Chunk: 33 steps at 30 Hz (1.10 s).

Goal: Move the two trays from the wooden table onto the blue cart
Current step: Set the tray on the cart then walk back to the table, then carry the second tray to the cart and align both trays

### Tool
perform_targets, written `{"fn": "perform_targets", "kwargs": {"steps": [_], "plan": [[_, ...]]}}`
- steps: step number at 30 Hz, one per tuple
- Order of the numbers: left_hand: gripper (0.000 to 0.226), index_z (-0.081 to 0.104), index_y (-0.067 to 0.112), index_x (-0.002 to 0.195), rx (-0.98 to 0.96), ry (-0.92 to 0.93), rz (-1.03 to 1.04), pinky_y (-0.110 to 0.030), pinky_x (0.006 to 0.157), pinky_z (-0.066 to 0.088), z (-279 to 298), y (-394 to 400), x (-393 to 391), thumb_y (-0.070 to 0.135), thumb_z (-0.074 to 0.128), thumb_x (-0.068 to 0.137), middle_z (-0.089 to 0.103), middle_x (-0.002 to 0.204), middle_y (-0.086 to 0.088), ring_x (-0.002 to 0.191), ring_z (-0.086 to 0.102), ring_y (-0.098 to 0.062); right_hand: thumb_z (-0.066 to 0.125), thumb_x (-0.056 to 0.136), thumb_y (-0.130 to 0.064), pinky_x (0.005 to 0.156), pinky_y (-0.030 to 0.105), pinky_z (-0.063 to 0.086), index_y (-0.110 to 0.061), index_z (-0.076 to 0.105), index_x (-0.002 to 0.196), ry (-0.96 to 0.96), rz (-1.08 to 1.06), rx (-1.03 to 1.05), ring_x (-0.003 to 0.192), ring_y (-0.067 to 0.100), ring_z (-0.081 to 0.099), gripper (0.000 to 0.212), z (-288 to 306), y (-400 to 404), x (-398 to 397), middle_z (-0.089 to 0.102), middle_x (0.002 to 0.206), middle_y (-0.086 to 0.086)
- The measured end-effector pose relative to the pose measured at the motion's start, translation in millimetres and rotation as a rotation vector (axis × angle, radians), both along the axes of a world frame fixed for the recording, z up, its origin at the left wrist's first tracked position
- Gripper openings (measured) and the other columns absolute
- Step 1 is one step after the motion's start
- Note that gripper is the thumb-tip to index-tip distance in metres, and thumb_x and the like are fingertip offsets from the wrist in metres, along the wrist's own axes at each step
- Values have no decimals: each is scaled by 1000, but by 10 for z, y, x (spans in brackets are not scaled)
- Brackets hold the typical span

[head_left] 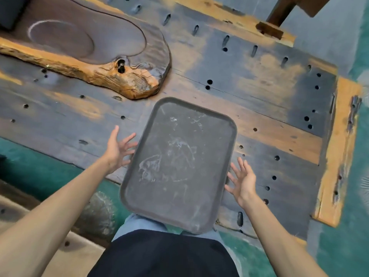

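On the wooden table [259, 92], a tray [177, 166] lies lengthwise away from the person, spread fingers [127, 145] flanking it.

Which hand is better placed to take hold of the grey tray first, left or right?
Right, narrowly. The right hand has fingers at the grey tray rim; the left hand sits equally near the opposite rim. Both are open.

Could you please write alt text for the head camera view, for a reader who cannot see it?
Seen from above, a person's open left hand and right hand reach for the long sides of a scuffed dark tray overhanging the near edge of a worn wooden table. A carved wooden slab lies farther back on the left.
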<state>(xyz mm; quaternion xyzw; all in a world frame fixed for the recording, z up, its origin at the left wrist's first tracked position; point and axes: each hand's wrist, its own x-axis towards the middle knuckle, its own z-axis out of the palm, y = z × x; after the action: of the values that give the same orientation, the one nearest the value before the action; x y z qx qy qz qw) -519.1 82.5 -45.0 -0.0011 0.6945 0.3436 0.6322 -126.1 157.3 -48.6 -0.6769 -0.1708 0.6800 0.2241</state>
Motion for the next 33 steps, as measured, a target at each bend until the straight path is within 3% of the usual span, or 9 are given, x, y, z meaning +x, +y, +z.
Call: {"fn": "perform_targets", "kwargs": {"steps": [2,6,11,14,18,23,26,33], "plan": [[89,54,35,142,-14,-52,-11,-52,106,32,-68,13,-132,85,10,83,56,144,-3,129,48,-28,36,99,-64,111,63,28,-42,52,145,18,-45,-21,139,23,46,54,-46,-9,25,51,153,-7],[96,62,29,135,-11,-132,-73,-50,91,39,-155,100,-320,89,14,77,60,135,-4,107,54,-28,34,96,-69,111,65,31,-36,59,140,63,-120,-43,131,21,53,60,-100,5,57,60,143,-3],[102,68,24,128,-31,-138,-193,-55,87,41,-97,297,-294,93,23,69,57,114,-7,105,51,-31,33,92,-77,103,60,37,-26,60,139,52,-183,-105,128,21,54,74,-85,-74,55,62,135,-4],[102,68,25,129,-28,-131,-272,-52,78,42,-33,386,-241,94,26,67,54,101,-6,90,51,-28,29,91,-79,95,60,41,-23,62,138,63,-210,-128,128,21,52,80,-67,-229,147,58,139,-4],[101,70,26,127,-25,-152,-347,-52,78,40,9,439,-89,95,27,66,53,96,-5,81,50,-25,30,88,-81,82,57,46,-24,70,128,84,-274,-119,125,21,54,80,-55,-525,408,61,137,-2],[100,69,29,127,-15,-151,-501,-57,84,41,57,569,386,95,26,66,52,100,-6,84,51,-25,34,88,-81,86,55,43,-25,68,129,86,-397,-101,123,20,56,78,59,-942,839,61,135,-3],[98,70,29,126,-5,-169,-606,-53,78,41,100,688,815,94,27,66,56,96,-5,79,53,-24,32,88,-81,83,52,42,-26,68,130,89,-471,-79,121,18,56,78,141,-1254,1207,62,129,-4],[94,70,33,125,11,-185,-861,-48,74,42,218,860,2249,94,27,68,59,101,-7,78,54,-23,32,88,-80,100,60,35,-28,68,130,111,-736,-21,125,18,49,76,246,-2207,2205,60,131,-2]]}}
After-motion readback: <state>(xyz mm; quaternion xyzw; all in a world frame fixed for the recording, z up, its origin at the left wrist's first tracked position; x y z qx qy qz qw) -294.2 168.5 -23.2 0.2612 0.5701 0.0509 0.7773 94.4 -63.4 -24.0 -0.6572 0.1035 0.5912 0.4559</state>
